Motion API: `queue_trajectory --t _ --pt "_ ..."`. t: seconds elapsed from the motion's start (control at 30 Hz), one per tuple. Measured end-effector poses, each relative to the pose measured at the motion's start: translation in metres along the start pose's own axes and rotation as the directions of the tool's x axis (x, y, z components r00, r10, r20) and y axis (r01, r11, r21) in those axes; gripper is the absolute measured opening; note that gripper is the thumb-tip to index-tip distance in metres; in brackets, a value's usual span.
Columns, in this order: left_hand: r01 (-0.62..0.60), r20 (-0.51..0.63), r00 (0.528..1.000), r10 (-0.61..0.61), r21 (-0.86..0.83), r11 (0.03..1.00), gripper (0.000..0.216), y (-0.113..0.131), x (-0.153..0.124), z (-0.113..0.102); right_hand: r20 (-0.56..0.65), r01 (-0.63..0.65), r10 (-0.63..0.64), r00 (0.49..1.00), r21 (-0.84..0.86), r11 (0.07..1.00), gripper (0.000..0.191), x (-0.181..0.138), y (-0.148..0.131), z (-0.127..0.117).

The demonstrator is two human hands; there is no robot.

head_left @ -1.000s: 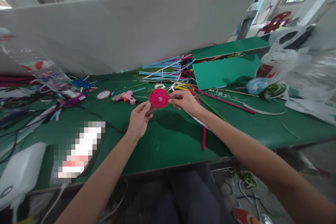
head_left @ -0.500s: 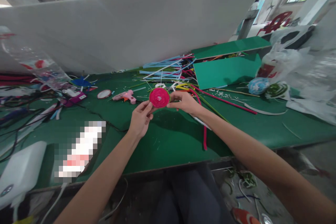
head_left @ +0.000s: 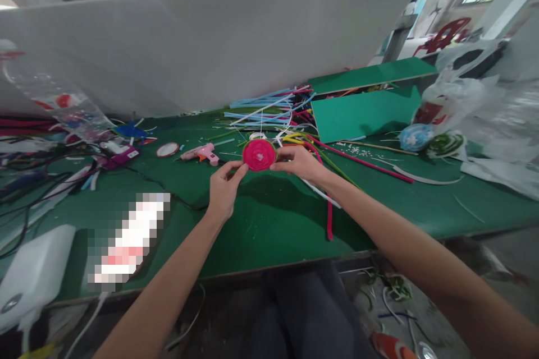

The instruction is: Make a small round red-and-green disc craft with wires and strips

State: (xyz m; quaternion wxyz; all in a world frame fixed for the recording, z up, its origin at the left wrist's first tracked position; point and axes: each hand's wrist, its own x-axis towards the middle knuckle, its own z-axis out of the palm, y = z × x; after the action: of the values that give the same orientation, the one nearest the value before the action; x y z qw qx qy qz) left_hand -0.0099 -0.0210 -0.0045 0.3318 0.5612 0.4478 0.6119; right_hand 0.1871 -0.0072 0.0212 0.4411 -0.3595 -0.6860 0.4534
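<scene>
A round, coiled pink disc [head_left: 257,155] with a small pale patch at its centre is held up above the green table [head_left: 273,235]. My left hand [head_left: 225,188] pinches its left lower edge between thumb and fingers. On the opposite side, my right hand [head_left: 301,164] grips the right edge the same way. Thin white strands rise from behind the disc. Just left of my left hand lies a pink glue gun [head_left: 202,153]. What the back of the disc looks like is hidden.
Blue, white and green fuzzy stems [head_left: 261,104] lie behind the disc, beside a green board [head_left: 366,115]. Plastic bags [head_left: 458,90] are at the right. On the left are a clear bottle [head_left: 63,95], a blurred-out phone [head_left: 130,241] and a white power bank [head_left: 36,272].
The disc has shifted slightly right and up between my hands. My left hand's fingers have altered their hold at its edge; my right hand stays nearly in place.
</scene>
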Motion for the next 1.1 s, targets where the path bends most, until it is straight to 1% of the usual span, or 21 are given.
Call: queue_trajectory --t 0.1,0.2,0.33,0.43,0.6,0.7,0.8,0.93,1.1 --pt "0.055 0.119 0.992 -0.041 -0.119 0.991 0.011 0.0 -0.001 0.001 0.013 -0.031 0.03 0.999 0.078 0.996 0.016 0.002 0.005 -0.003" --pt "0.084 0.162 0.985 -0.054 -0.183 0.979 0.014 0.001 -0.001 0.002 0.037 -0.069 0.065 0.997 0.117 0.991 0.018 0.004 0.007 -0.006" --pt "0.106 0.22 0.973 -0.063 -0.189 0.976 0.022 0.003 -0.001 0.002 0.066 -0.057 0.051 0.997 0.099 0.994 0.017 0.003 0.003 -0.011" --pt "0.107 0.257 0.964 -0.062 -0.164 0.981 0.019 0.003 -0.002 0.001 0.086 -0.046 0.04 0.995 0.068 0.997 0.015 0.002 0.001 -0.014" --pt "0.092 0.281 0.958 -0.05 -0.138 0.986 0.015 0.004 -0.003 0.002 0.094 -0.057 0.05 0.994 0.075 0.996 0.016 0.002 0.002 -0.014" --pt "0.114 0.284 0.956 -0.068 -0.148 0.982 0.017 0.005 -0.003 0.002 0.091 -0.052 0.044 0.995 0.09 0.995 0.015 0.002 0.002 -0.014" --pt "0.179 0.29 0.95 -0.117 -0.199 0.963 0.026 0.009 -0.004 0.003 0.1 -0.051 0.039 0.994 0.117 0.992 0.014 0.002 0.002 -0.014" --pt "0.295 0.351 0.912 -0.211 -0.205 0.933 0.039 0.012 -0.005 0.005 0.107 -0.057 0.042 0.993 0.133 0.989 0.013 0.002 0.001 -0.015" --pt "0.34 0.321 0.911 -0.261 -0.224 0.913 0.036 0.009 -0.003 0.005 0.107 -0.061 0.044 0.993 0.164 0.985 0.012 0.001 -0.002 -0.018"
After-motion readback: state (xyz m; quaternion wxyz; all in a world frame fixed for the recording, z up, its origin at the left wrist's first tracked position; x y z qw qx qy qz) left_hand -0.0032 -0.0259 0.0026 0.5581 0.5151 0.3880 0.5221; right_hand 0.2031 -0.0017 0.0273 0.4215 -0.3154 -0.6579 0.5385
